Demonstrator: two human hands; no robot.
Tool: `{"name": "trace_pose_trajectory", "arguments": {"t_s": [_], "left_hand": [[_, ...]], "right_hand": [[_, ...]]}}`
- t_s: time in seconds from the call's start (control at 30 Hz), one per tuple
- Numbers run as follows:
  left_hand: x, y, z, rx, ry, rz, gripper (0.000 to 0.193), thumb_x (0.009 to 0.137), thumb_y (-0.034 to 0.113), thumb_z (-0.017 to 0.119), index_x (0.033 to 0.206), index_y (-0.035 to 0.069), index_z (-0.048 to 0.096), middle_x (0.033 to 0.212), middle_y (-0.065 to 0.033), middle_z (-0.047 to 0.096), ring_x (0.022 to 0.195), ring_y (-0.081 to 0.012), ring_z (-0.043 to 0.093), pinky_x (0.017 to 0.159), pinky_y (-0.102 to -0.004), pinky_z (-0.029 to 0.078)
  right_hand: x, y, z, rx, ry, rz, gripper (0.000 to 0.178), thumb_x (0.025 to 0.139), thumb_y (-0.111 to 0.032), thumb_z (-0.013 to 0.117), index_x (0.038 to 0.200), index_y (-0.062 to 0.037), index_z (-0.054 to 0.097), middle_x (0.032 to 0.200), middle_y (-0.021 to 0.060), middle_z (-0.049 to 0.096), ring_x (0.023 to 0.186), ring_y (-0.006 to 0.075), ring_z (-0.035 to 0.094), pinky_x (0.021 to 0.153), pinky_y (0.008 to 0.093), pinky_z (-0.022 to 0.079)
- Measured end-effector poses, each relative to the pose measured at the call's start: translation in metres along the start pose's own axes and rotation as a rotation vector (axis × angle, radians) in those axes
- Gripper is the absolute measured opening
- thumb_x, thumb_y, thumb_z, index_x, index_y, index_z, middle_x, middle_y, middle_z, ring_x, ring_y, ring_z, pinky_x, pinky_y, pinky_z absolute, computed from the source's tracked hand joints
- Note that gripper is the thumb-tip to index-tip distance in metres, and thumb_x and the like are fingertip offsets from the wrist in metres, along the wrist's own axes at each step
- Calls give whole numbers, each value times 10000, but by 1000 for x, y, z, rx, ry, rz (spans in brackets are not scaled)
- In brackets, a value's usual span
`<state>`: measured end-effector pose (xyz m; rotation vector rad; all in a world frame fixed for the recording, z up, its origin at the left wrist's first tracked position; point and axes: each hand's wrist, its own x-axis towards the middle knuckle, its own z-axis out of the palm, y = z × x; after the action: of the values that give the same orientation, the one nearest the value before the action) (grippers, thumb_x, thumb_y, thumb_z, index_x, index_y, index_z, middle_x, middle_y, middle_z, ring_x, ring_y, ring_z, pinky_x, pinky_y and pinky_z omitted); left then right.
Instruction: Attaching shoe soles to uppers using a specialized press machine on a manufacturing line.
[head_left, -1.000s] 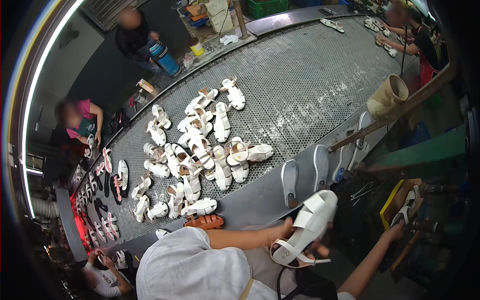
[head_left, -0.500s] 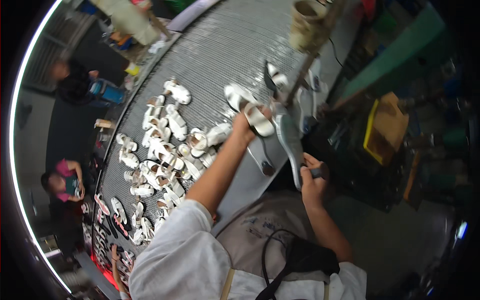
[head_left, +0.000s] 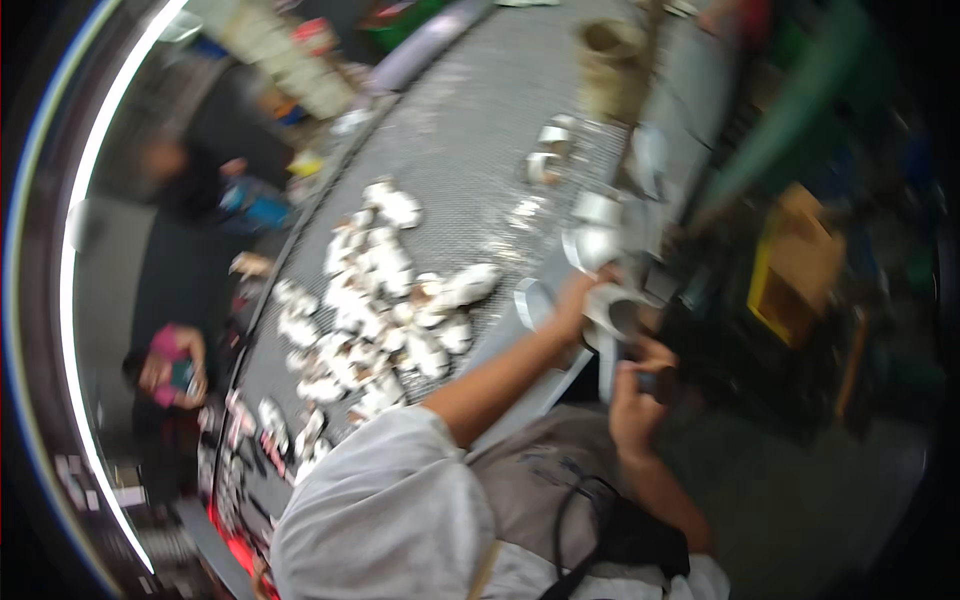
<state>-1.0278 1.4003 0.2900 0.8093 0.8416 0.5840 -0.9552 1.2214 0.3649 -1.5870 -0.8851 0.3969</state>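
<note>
The left hand [head_left: 584,296] clasps a white sandal [head_left: 598,243] while the right hand [head_left: 638,388] grips a grey shoe last [head_left: 607,372], apparently mid-fitting, the next push calling for alignment.

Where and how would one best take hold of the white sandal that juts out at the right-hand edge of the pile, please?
The white sandal is probably best gripped across its outer end, coming from the upper right of the picture: that end juts clear of the pile, while its other end runs into it. Blur hides its straps.
</note>
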Motion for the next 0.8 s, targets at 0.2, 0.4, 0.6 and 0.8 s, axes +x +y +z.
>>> {"name": "trace_pose_trajectory", "arguments": {"t_s": [0.2, 0.4, 0.6, 0.8], "left_hand": [[-54, -7, 96, -178, -85, 2, 386, 957, 217, 700, 1270, 30, 573, 1093, -83, 670, 970, -173, 652, 841, -328, 547], [-56, -47, 65, -320, -311, -327, 552, 1048, 301, 593, 1529, 90, 423, 1387, -123, 598, 1233, -224, 605, 1028, -386, 504], [-8, -9, 128, 392, -976, -77, 739, 1067, 262, 623, 1662, 50, 240, 1553, -125, 517, 1418, -234, 507, 1175, -353, 393], [38, -29, 67, 392, -964, -417, 514, 1067, 111, 600, 1550, 17, 454, 1435, -136, 627, 1354, -221, 565, 1154, -362, 426]], "right_hand": [[7, 23, -18, -309, 227, -99, 334, 988, -153, 691, 1229, 23, 542, 1201, 181, 601, 1117, 340, 591, 1022, 442, 466], [-22, 42, -43, -197, -162, 233, 887, 848, -429, 852, 1469, 57, 445, 1397, 266, 562, 1288, 389, 577, 1076, 455, 457], [66, 144, -130, -493, 379, 200, 784, 887, -401, 823, 1421, 52, 470, 1362, 257, 595, 1251, 372, 604, 1058, 447, 465], [217, 194, -184, -1208, 470, 307, 679, 895, -576, 727, 1061, 69, 594, 792, 236, 704, 760, 448, 712, 688, 541, 575]]}}
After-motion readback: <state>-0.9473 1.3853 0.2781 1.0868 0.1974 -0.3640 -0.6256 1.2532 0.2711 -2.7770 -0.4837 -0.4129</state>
